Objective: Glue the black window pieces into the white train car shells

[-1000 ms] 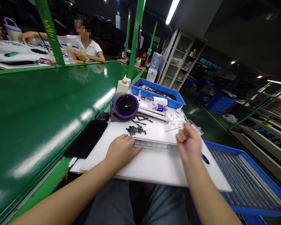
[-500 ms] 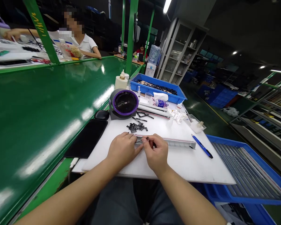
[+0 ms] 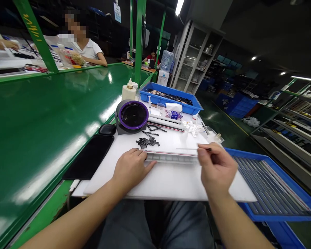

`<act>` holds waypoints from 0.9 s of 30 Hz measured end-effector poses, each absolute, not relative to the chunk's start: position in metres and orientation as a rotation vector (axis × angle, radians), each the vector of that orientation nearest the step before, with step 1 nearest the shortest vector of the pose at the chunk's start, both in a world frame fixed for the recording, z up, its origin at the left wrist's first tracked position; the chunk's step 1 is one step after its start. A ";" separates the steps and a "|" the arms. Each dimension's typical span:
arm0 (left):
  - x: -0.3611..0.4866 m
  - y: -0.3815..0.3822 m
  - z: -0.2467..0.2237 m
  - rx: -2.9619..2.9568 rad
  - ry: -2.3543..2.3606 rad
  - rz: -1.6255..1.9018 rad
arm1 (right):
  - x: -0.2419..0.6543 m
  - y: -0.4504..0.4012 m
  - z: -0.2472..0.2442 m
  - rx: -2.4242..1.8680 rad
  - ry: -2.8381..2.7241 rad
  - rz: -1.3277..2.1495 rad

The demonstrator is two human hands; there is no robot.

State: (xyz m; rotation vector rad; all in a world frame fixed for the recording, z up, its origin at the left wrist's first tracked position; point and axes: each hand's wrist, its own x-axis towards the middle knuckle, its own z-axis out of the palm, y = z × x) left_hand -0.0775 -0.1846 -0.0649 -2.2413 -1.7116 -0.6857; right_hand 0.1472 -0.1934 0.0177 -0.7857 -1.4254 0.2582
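My left hand holds the left end of a long, clear and white strip with a red line, which lies across the white board. Its thumb points right along the strip's near side. My right hand is at the strip's right end, pinching a thin dark tool whose fine tip points left above the strip. Small black pieces lie in a pile just beyond my left hand, with a few longer black ones behind them.
A round black fan with a purple rim stands behind the pile, beside a black tablet. A blue tray is at the back; another blue tray holds strips at right. A person sits across the green surface.
My right hand has moved from beside my left hand to the strip's right end, taking the thin tool with it. My left hand stays on the strip. The view has shifted slightly.
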 end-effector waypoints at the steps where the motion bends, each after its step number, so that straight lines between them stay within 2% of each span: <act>1: -0.078 -0.184 -0.065 -2.246 -1.711 -0.682 | 0.164 -0.185 0.022 -0.806 -1.401 0.152; 5: -0.079 -0.184 -0.066 -2.252 -1.687 -0.685 | 0.246 -0.126 0.029 -1.112 -1.299 -0.067; 9: -0.081 -0.182 -0.068 -2.241 -1.638 -0.698 | 0.321 -0.070 0.026 -1.451 -1.157 -0.020; 12: -0.083 -0.181 -0.070 -2.244 -1.619 -0.688 | 0.350 -0.053 0.017 -1.520 -1.119 -0.039; 23: -0.083 -0.179 -0.068 -2.252 -1.606 -0.764 | 0.358 -0.019 -0.008 -1.642 -1.203 -0.004; 27: -0.083 -0.179 -0.067 -2.258 -1.625 -0.709 | 0.329 -0.041 -0.016 -1.676 -1.351 0.035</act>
